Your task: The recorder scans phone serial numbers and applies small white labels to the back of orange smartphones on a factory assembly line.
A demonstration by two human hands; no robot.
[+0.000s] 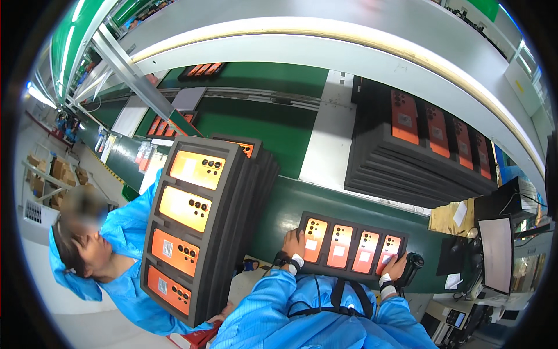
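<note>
A black foam tray (317, 267) lies on the green bench in front of me. Its slots hold a row of orange phone backs (340, 241), camera rings at the top, some with white labels. My left hand (293, 244) is closed around the tray's left end. At the other end my right hand (395, 268) grips the tray's edge, its fingers by the rightmost phone back. To my left rises a tilted stack of similar trays (226, 232), its top one filled with orange phone backs. A co-worker's hand (222, 313) is at that stack's lower end.
The co-worker (125, 256), in blue, stands close on my left. Another tall tray stack (401, 168) stands at the back right. Beside my right hand is a black scanner-like device (411, 267); farther right is a monitor (497, 255). A white shelf beam (325, 49) crosses above the bench.
</note>
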